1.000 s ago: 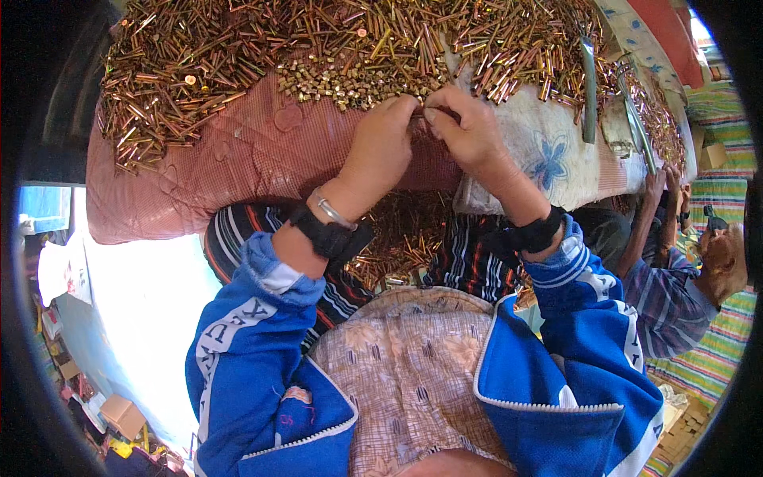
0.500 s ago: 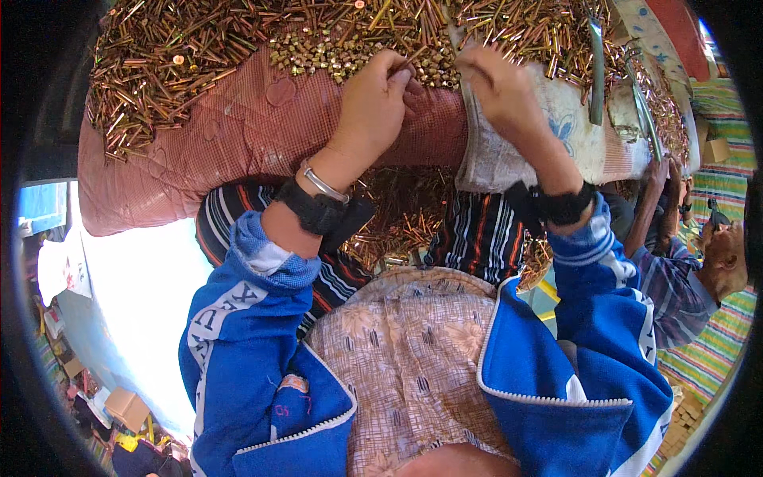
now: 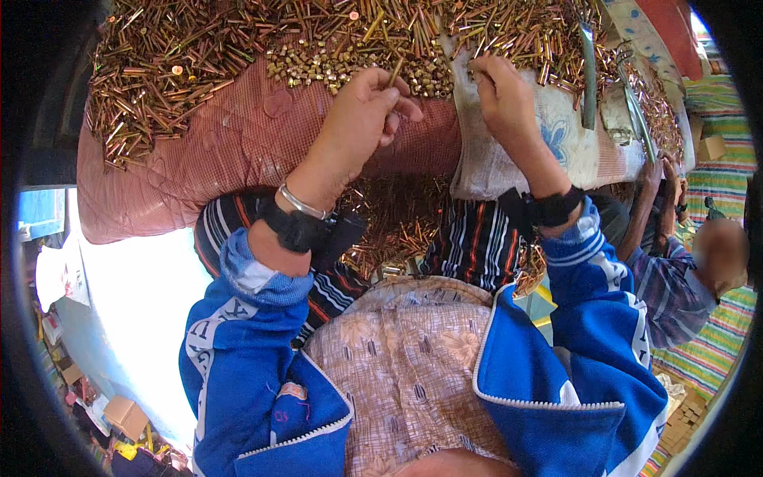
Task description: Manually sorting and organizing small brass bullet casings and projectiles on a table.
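My left hand (image 3: pixel 362 111) pinches a slender brass-coloured metal rod (image 3: pixel 396 71), which points up from between the fingers; its lower fingers are loosely curled. To its right, my right hand (image 3: pixel 507 97) hovers over a white cloth (image 3: pixel 481 159) with a blue flower print, its fingers drawn together; what they hold, if anything, I cannot make out. Just beyond my hands lies a heap of small brass nut-like pieces (image 3: pixel 314 65). Many loose copper-coloured rods (image 3: pixel 171 40) are spread behind and to the left of it, on a padded surface covered in reddish checked cloth (image 3: pixel 238 143).
More rods (image 3: pixel 405 238) lie below the padded edge, between my knees. A grey-green metal strip (image 3: pixel 588 75) lies across the pile on the right. A second person (image 3: pixel 675 286) sits at the far right, hands on another metal strip (image 3: pixel 640 111). Cardboard boxes (image 3: pixel 125 416) stand at lower left.
My hands have moved apart, and the left one has turned, so the rod now points up in its fingers. My right hand was blurred by motion before and is now steadier.
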{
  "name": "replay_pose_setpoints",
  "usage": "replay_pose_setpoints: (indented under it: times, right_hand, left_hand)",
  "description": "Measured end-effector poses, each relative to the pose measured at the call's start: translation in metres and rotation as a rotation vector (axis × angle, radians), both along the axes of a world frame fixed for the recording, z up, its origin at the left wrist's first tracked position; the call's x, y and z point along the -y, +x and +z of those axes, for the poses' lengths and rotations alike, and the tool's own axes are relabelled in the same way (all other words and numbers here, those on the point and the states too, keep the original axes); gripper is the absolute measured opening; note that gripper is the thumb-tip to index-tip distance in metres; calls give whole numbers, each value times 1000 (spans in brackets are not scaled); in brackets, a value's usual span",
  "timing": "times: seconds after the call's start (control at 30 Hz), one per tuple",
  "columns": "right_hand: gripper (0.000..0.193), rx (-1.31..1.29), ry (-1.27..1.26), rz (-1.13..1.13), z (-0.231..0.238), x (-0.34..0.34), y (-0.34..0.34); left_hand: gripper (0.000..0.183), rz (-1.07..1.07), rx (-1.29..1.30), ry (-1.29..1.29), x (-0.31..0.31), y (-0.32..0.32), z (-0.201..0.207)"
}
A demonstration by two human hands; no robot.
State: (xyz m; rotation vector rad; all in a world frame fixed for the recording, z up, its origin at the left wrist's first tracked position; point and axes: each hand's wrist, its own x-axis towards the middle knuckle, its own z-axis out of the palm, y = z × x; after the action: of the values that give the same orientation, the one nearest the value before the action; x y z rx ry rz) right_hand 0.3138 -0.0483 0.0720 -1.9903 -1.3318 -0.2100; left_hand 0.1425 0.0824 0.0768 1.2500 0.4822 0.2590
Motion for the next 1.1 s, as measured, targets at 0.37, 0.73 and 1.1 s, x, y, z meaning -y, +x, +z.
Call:
replay_pose_setpoints:
  times: [0.37, 0.73, 1.1]
  right_hand:
    - [21, 529, -169, 75, 3, -39, 36]
    - [11, -1519, 372, 253, 21, -27, -27]
    - [9, -1226, 50, 334, 15, -31, -44]
  left_hand:
    - [16, -52, 71, -204, -4, 0, -3]
    - [17, -58, 17, -152, 4, -1, -2]
    - [19, -84, 107, -341, 3, -7, 3]
